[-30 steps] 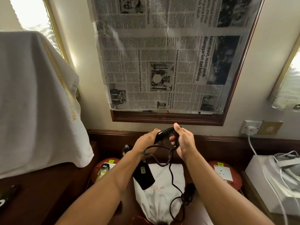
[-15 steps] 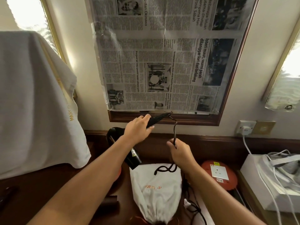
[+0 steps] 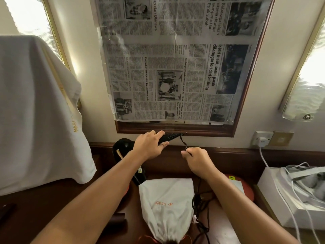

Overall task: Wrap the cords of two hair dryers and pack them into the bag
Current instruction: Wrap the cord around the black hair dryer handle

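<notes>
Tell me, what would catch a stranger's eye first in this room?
Most likely the newspaper spread over the wooden frame on the wall, filling the top middle. Just below it, the left hand grips the handle of a black hair dryer held up in the air, while the right hand pinches its black cord. A white bag lies on the dark table beneath the arms.

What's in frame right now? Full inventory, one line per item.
hair dryer: 1, black, held up over the desk, handle in left hand
cord: 1, black, from handle end through right hand down to a loose heap on the desk
bag: 1, white, orange lettering, lying on desk at centre
round boxes: 2, red, partly hidden behind arms
newspaper: 1, covering framed panel on wall
cloth: 1, white, draped at left
wall socket: 1, white plug in it, right
left hand: grips handle
right hand: pinches cord
</notes>
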Action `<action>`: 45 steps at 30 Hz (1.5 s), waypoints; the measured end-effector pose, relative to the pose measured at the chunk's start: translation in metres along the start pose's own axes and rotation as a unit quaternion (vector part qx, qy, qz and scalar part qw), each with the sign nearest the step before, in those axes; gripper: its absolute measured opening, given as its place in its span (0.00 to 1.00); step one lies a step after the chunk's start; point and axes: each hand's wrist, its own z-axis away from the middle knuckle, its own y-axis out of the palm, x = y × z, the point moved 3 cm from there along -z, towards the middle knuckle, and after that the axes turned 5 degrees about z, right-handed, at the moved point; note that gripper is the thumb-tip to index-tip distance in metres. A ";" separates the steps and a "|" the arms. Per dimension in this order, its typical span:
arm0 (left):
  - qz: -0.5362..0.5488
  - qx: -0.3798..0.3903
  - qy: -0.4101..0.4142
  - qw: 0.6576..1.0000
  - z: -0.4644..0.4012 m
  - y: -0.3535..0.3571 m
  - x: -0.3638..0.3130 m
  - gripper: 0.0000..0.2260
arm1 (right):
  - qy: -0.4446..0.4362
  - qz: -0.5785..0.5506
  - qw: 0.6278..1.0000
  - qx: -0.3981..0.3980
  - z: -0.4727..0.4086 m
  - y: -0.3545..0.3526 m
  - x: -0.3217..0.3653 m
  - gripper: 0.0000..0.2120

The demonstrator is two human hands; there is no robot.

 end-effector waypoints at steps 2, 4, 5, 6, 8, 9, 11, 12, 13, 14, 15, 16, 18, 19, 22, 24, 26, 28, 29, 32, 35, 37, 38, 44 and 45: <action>0.014 0.005 0.004 1.000 0.001 -0.001 -0.001 0.24 | 0.015 -0.056 0.998 0.024 0.002 0.001 -0.002 0.15; 0.032 -0.002 0.022 0.999 0.002 -0.005 -0.005 0.22 | 0.064 -0.187 0.977 0.078 0.005 0.004 -0.005 0.12; 0.038 -0.005 0.037 0.999 0.003 -0.007 -0.008 0.21 | 0.079 -0.221 0.966 0.103 0.006 0.005 -0.006 0.12; 0.041 -0.002 0.052 0.998 0.004 -0.009 -0.011 0.19 | 0.087 -0.221 0.964 0.122 0.006 0.007 -0.009 0.12; 0.043 0.017 0.070 0.997 0.005 -0.013 -0.014 0.18 | 0.101 -0.235 0.954 0.156 0.005 0.008 -0.013 0.11; 0.044 0.030 0.074 0.996 0.005 -0.015 -0.015 0.18 | 0.112 -0.255 0.945 0.171 0.003 0.008 -0.015 0.10; 0.046 0.056 0.080 0.994 0.006 -0.017 -0.016 0.19 | 0.118 -0.262 0.939 0.187 -0.001 0.002 -0.022 0.08; 0.045 0.069 0.080 0.993 0.007 -0.017 -0.017 0.20 | 0.118 -0.248 0.942 0.191 -0.004 -0.003 -0.025 0.08; 0.042 0.083 0.080 0.992 0.007 -0.017 -0.019 0.21 | 0.117 -0.232 0.947 0.189 -0.008 -0.008 -0.028 0.08; 0.037 0.096 0.079 0.992 0.008 -0.017 -0.021 0.21 | 0.116 -0.213 0.953 0.181 -0.012 -0.013 -0.031 0.08; 0.032 0.108 0.078 0.991 0.009 -0.017 -0.023 0.22 | 0.114 -0.194 0.960 0.169 -0.016 -0.018 -0.033 0.08; 0.029 0.119 0.075 0.990 0.010 -0.016 -0.025 0.22 | 0.109 -0.175 0.966 0.155 -0.020 -0.023 -0.034 0.07; 0.030 0.135 0.069 0.988 0.011 -0.016 -0.027 0.22 | 0.094 -0.147 0.977 0.123 -0.027 -0.035 -0.033 0.07; 0.029 0.141 0.065 0.987 0.012 -0.016 -0.028 0.22 | 0.085 -0.145 0.980 0.111 -0.030 -0.040 -0.032 0.06; 0.012 0.161 0.063 0.985 0.016 -0.013 -0.032 0.24 | 0.062 -0.141 0.985 0.077 -0.033 -0.056 -0.025 0.06; -0.003 0.173 0.059 0.983 0.017 -0.009 -0.033 0.26 | 0.045 -0.133 0.988 0.056 -0.032 -0.066 -0.019 0.06; -0.007 0.176 0.040 0.983 0.017 -0.005 -0.032 0.26 | 0.034 -0.125 0.991 0.045 -0.028 -0.071 -0.013 0.06; -0.005 0.172 0.017 0.985 0.016 -0.001 -0.027 0.27 | 0.028 -0.123 0.991 0.045 -0.022 -0.074 -0.009 0.06; -0.003 0.168 0.006 0.986 0.016 0.000 -0.025 0.27 | 0.027 -0.131 0.990 0.052 -0.018 -0.074 -0.007 0.06; 0.012 0.137 -0.020 0.990 0.012 0.000 -0.021 0.26 | 0.021 -0.179 0.981 0.071 -0.005 -0.069 -0.004 0.09; 0.030 0.114 -0.038 0.992 0.007 -0.004 -0.022 0.25 | -0.002 -0.189 0.981 0.040 0.004 -0.056 -0.009 0.13; 0.035 0.096 -0.037 0.994 0.004 -0.009 -0.024 0.24 | 0.011 -0.216 0.976 0.024 0.009 -0.046 -0.016 0.13; 0.040 0.086 -0.035 0.995 0.002 -0.011 -0.025 0.25 | 0.025 -0.243 0.969 0.029 0.011 -0.040 -0.019 0.13; 0.046 0.058 -0.004 0.997 -0.004 -0.022 -0.034 0.23 | 0.093 -0.339 0.934 0.061 0.016 -0.017 -0.032 0.14; 0.044 0.054 0.003 0.998 -0.004 -0.024 -0.036 0.24 | 0.098 -0.342 0.933 0.060 0.015 -0.014 -0.034 0.14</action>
